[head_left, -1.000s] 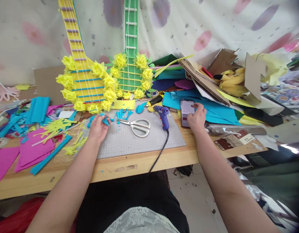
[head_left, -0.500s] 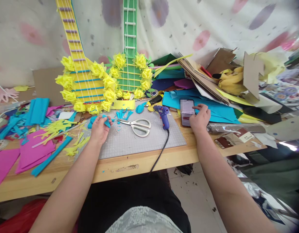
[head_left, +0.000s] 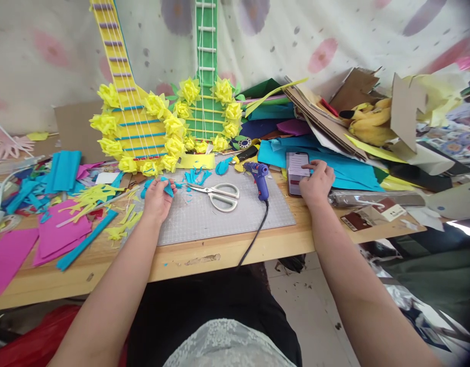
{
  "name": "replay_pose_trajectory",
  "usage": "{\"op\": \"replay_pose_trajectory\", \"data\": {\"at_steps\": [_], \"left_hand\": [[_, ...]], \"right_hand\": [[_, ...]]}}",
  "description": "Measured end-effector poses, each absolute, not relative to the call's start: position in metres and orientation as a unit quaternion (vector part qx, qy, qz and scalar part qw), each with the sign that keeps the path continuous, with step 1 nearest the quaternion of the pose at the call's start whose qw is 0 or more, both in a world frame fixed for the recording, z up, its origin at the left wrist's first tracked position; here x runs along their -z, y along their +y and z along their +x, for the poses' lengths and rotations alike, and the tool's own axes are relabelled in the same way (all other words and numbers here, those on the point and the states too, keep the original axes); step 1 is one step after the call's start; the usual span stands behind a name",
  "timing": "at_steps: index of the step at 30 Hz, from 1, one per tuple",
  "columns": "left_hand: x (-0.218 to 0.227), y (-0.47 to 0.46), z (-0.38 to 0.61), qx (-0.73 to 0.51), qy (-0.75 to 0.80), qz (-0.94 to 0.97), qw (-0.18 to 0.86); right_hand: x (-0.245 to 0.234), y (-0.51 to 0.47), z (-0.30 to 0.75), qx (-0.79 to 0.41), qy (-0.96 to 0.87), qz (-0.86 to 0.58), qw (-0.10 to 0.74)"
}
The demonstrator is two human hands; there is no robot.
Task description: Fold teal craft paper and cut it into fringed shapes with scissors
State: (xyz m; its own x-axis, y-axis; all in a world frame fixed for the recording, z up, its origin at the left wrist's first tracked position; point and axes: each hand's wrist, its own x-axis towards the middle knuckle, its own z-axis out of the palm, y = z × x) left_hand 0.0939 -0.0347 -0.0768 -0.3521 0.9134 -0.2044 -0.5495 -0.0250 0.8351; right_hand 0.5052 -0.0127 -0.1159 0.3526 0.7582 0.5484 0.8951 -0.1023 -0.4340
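Note:
My left hand (head_left: 157,203) is closed around a piece of blue crepe paper (head_left: 168,188), whose edges poke out between thumb and fingers. My right hand (head_left: 318,184) rests at the right side of a smartphone (head_left: 295,176) lying on the table. Its fingers are apart and partly bent, with fingertips at the lit screen; it grips nothing. Scissors (head_left: 211,190) with pale handles lie on the grey cutting mat (head_left: 215,224), points toward my left hand. A blue glue gun (head_left: 261,179) lies at the mat's right side.
Behind the mat stand a yellow paper guitar (head_left: 140,126) and a green one (head_left: 206,109), both edged with yellow paper flowers. Blue paper sheets (head_left: 345,171) and cardboard (head_left: 326,122) are piled at right. Pink sheets (head_left: 62,232) and paper scraps cover the left. The glue gun's cord (head_left: 255,237) crosses the table edge.
The whole view has shifted slightly, with things appearing a little higher and further right. My right hand's fingers have moved slightly at the phone. My left hand still holds the blue crepe paper.

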Motion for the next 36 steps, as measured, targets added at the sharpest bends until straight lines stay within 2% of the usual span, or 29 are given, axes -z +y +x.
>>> {"op": "replay_pose_trajectory", "data": {"at_steps": [8, 17, 27, 36], "left_hand": [[0.076, -0.036, 0.094, -0.692, 0.455, 0.195, 0.526], [0.075, -0.036, 0.094, -0.69, 0.46, 0.191, 0.526], [0.079, -0.035, 0.091, -0.693, 0.452, 0.194, 0.526], [0.083, -0.036, 0.089, -0.694, 0.446, 0.212, 0.523]], "right_hand": [[0.117, -0.001, 0.508, 0.088, -0.588, -0.728, 0.341], [0.113, -0.013, 0.513, 0.094, -0.558, -0.731, 0.381], [0.114, -0.012, 0.508, 0.084, -0.579, -0.73, 0.353], [0.111, -0.023, 0.515, 0.086, -0.532, -0.758, 0.367]]}}
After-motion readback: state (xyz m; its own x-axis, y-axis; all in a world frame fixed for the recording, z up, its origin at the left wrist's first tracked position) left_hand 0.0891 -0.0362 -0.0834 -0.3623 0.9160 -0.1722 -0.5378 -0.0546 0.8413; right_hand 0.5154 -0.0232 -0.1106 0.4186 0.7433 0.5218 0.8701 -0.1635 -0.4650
